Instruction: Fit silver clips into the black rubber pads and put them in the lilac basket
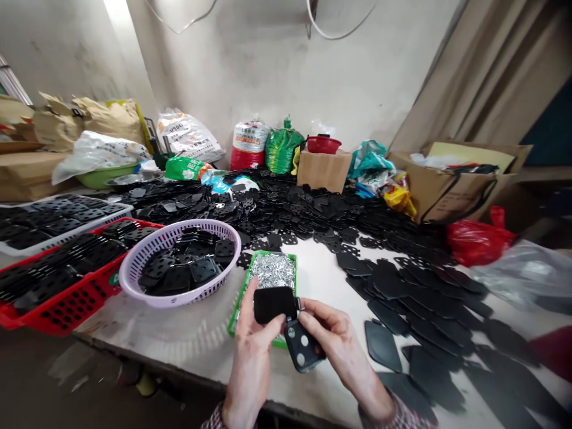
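Two black hinge plates meet at their edges between my hands, above the front of the table. My left hand [255, 342] is closed around the smooth upper plate [273, 304], thumb along its lower edge. The lower plate [300, 351], with several round holes, hangs tilted beside my right hand [333, 336]. The right thumb and index finger pinch at the joint between the plates, where a small bit of metal shows; whether they hold a pin is hidden. Just behind my hands lies a green-rimmed tray [295, 268] of small silver metal pins [270, 269].
A purple basket [179, 301] and a red crate [67, 310] with black plates stand at left. Loose plates [411, 304] spread over the right side, with a large heap [286, 205] behind. Sacks [248, 146], cardboard boxes [324, 170] and a red bag [478, 238] stand around the back.
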`<state>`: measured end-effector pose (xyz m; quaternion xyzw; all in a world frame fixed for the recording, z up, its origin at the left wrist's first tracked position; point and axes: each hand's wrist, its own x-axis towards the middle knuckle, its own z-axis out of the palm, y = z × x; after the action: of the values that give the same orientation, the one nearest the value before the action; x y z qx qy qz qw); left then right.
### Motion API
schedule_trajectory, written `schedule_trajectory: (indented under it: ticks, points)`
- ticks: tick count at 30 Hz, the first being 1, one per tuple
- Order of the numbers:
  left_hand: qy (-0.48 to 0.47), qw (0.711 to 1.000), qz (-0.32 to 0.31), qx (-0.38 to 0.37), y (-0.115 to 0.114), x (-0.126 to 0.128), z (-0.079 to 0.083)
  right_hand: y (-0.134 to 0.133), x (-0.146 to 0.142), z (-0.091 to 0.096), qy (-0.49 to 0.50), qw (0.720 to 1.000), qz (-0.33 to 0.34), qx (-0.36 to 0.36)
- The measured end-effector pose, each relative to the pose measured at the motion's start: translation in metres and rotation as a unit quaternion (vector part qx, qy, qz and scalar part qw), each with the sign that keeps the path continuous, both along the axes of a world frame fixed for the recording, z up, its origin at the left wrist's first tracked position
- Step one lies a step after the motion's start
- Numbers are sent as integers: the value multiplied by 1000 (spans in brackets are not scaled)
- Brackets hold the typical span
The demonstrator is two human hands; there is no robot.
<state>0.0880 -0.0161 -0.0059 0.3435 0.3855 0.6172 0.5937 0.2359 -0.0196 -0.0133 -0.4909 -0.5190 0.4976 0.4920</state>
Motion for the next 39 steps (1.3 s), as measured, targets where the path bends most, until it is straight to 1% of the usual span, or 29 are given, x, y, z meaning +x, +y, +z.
schedule_trajectory:
  ticks: [2,3,6,8,9,10,11,13,15,16,18,20,22,23,25,27,28,30,32,33,34,35,37,39]
  points:
    - [116,992,27,43,-1,-2,-3,-1,-4,4,-4,1000,10,-5]
    - [178,981,39,67,-1,-3,-4,0,-4,7,-5,1000,16,-9]
    - [329,933,64,131,-1,-9,-12,2,0,16,-21,999,43,-20]
    - [390,904,75,160,0,-13,-15,4,3,19,-38,997,63,-29]
    - [408,894,74,168,1,-15,-16,5,5,19,-42,996,70,-34]
    - [416,891,68,168,2,-17,-16,5,5,18,-41,996,74,-40]
    - [411,897,53,156,3,-18,-16,5,6,16,-36,996,75,-46]
    - [370,923,18,105,5,-19,-16,6,5,11,-20,996,64,-52]
    - [317,947,4,43,6,-17,-18,6,2,5,-10,999,30,-44]
    - [291,956,8,18,6,-14,-20,6,0,3,-8,999,5,-33]
    - [209,978,18,-18,5,-7,-24,8,-2,-1,-5,999,-43,-10]
    - [88,995,3,-48,2,0,-28,10,-3,-3,9,998,-63,10]
    - [-10,998,-20,-66,-1,5,-29,12,-1,-4,30,997,-66,29]
    - [-32,997,-31,-68,-2,7,-29,13,1,-4,34,996,-70,39]
    - [-44,996,-43,-65,-3,10,-26,13,5,-3,12,992,-98,73]
    - [-41,996,-46,-57,-4,13,-23,12,8,-1,-67,980,-135,128]
    - [-37,997,-45,-55,-4,16,-22,10,9,0,-123,967,-151,167]
    - [-34,997,-38,-62,-4,21,-24,5,5,1,-244,923,-165,247]
    - [-26,996,-34,-82,-5,26,-29,1,-2,1,-339,878,-146,306]
    - [-15,995,-25,-92,-5,27,-33,-1,-7,1,-364,864,-130,324]
    - [1,995,-9,-102,-6,28,-36,-2,-12,-1,-373,858,-114,335]
    - [15,994,9,-112,-7,29,-39,-3,-16,-3,-366,861,-101,339]
    - [14,989,40,-142,-8,30,-43,-3,-22,-7,-325,880,-89,334]
    - [-36,984,40,-167,-8,31,-41,-2,-23,-10,-278,903,-93,316]
